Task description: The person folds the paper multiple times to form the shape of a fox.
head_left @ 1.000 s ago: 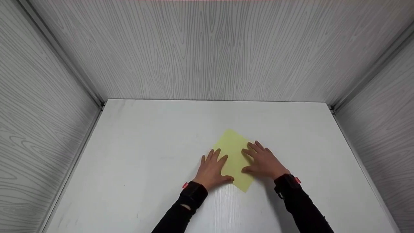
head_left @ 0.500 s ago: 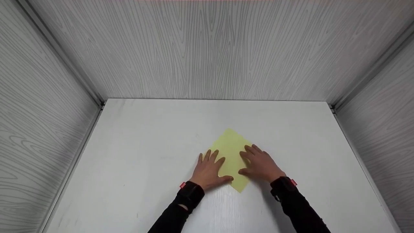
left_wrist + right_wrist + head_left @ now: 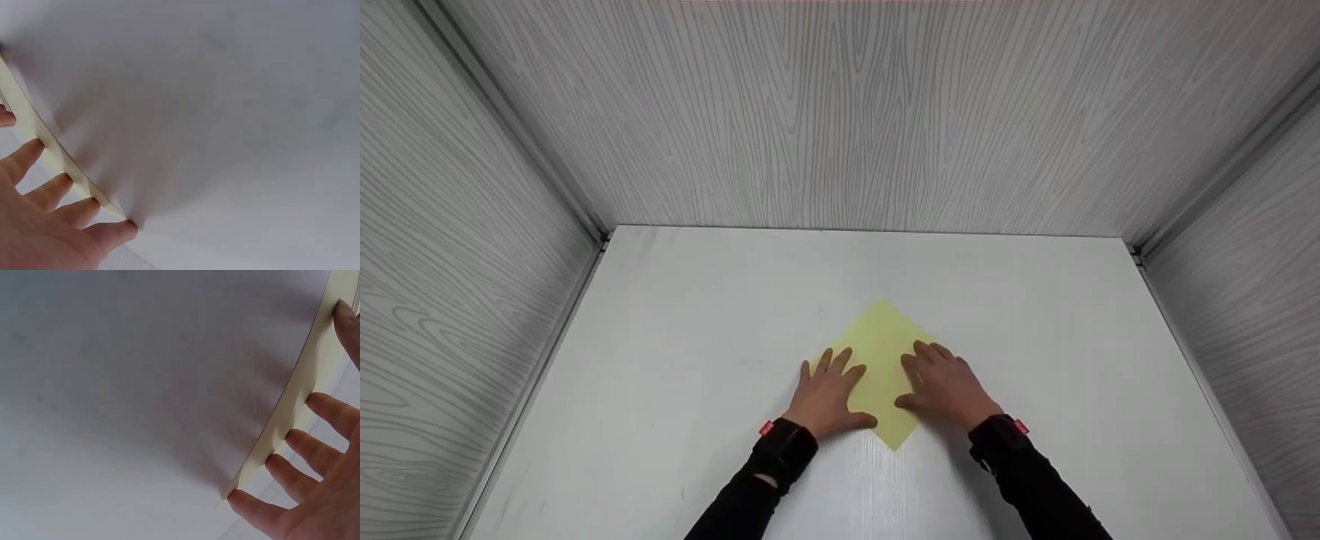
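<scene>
A yellow sheet of paper (image 3: 883,360) lies flat, turned so that one corner points at the back wall and another at the person. On its left side rests my left hand (image 3: 825,397), fingers spread and fingertips touching the paper. My right hand (image 3: 949,390) rests on the opposite side in much the same way, its thumb near the lower right edge. The left wrist view has the left fingertips (image 3: 67,179) along the pale strip of paper. In the right wrist view the right fingertips (image 3: 274,463) touch the sheet too. The side corners are partly covered by the hands.
The paper and hands are on a white tabletop (image 3: 697,315). Wood-grained panels enclose it: a back wall (image 3: 840,112), a left wall (image 3: 457,300) and a right wall (image 3: 1252,300). Black bands (image 3: 784,450) with red tags sit on both wrists.
Both hands and the paper have slid left together. The near corner swung left, so the sheet has turned slightly and stands more evenly as a diamond. The right hand also came a little nearer the person.
</scene>
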`<state>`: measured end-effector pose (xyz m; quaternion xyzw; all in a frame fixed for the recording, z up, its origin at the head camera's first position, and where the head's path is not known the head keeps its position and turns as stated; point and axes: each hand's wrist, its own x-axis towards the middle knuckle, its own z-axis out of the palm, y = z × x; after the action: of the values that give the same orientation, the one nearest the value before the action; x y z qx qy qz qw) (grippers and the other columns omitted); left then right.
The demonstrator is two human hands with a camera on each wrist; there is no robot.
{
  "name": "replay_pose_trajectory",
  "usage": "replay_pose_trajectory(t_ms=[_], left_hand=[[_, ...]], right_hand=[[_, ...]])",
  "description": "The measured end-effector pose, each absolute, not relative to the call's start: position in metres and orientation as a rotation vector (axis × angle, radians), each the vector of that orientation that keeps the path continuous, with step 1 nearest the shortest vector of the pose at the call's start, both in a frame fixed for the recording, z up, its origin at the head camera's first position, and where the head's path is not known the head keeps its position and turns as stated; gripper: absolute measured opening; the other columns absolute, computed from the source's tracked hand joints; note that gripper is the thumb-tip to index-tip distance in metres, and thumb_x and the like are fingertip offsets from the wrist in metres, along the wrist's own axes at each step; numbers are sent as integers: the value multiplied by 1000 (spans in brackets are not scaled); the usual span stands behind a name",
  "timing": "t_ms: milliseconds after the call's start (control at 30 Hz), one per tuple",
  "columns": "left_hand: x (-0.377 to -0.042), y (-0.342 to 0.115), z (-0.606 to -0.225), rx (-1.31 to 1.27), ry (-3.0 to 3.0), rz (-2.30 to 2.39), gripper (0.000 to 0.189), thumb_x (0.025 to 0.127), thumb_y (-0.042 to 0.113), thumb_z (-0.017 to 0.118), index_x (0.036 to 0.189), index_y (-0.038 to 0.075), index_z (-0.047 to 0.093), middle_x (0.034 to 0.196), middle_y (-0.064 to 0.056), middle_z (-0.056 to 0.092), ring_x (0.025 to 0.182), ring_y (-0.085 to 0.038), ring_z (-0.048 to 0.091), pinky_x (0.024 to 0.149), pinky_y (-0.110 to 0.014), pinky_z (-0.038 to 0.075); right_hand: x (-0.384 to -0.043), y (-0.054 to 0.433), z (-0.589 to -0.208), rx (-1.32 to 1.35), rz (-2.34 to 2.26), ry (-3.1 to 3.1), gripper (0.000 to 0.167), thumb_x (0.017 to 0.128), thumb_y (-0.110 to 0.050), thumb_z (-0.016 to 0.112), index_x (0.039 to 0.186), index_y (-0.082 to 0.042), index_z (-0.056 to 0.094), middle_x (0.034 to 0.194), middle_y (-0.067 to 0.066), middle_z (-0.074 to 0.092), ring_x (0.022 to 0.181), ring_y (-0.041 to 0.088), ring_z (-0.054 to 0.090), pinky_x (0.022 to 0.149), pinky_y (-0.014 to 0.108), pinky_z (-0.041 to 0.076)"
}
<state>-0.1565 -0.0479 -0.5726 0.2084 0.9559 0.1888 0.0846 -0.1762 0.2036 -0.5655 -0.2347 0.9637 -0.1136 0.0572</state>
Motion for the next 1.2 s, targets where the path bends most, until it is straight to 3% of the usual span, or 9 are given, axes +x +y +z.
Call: replay_pose_trajectory(t_ms=[567,933,1200], left_hand=[[-157,-66,-569,627,2818,629,88,77,54,87,149,15,55,165,-13,36,153,-43,27,116,-73,23],[-152,-64,-569,632,2810,577,82,86,60,75,152,17,53,167,-10,34,156,-38,23,119,-70,18],[-149,-62,-570,643,2810,574,84,85,64,73,150,15,55,166,-12,35,154,-41,25,120,-66,22]], right_hand=[[-172,186,-565,-620,-247,2879,81,90,-57,74,150,-8,52,159,19,43,144,43,41,103,68,44],[-167,190,-562,-614,-246,2891,82,89,-60,73,149,-9,52,158,19,44,143,44,42,100,69,45],[-164,188,-564,-577,-242,2876,82,89,-57,75,150,-9,52,160,18,42,145,45,40,103,70,43]])
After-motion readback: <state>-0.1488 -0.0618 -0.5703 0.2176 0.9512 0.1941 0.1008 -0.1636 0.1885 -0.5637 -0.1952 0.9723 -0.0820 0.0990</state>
